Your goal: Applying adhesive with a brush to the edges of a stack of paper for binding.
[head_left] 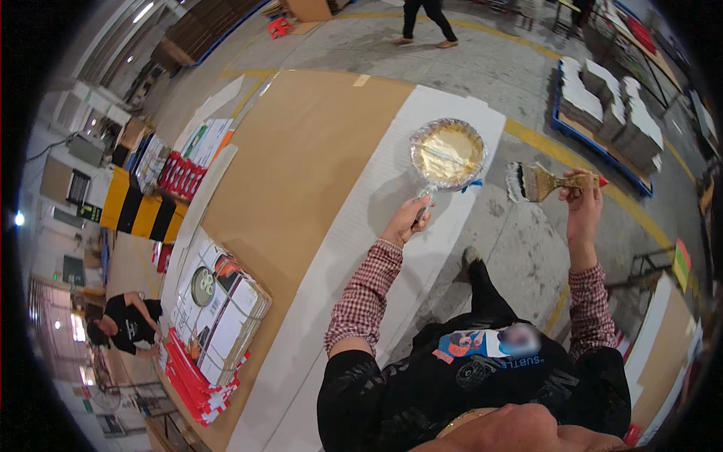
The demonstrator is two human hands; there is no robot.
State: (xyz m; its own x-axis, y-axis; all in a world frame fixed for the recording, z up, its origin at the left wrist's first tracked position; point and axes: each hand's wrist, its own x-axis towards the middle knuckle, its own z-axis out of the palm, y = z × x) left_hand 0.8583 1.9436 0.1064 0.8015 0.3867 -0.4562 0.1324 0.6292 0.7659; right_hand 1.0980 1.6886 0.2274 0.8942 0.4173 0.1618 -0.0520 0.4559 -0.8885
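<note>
My left hand (pixel 407 218) grips the handle of a round foil-lined pan (pixel 447 154) filled with yellowish glue, held above the white strip (pixel 354 248) along the edge of a large brown cardboard sheet (pixel 301 166). My right hand (pixel 581 197) holds a wide paintbrush (pixel 536 181) by its wooden handle, bristles pointing left and wet with glue, just right of the pan and apart from it. Both forearms wear red checked sleeves.
A stack of printed flat boxes (pixel 218 316) lies on the left of the cardboard. Piles of white sheets sit on a blue pallet (pixel 610 105) at the upper right. A person crouches at the left (pixel 124 324); another walks at the top (pixel 425 22).
</note>
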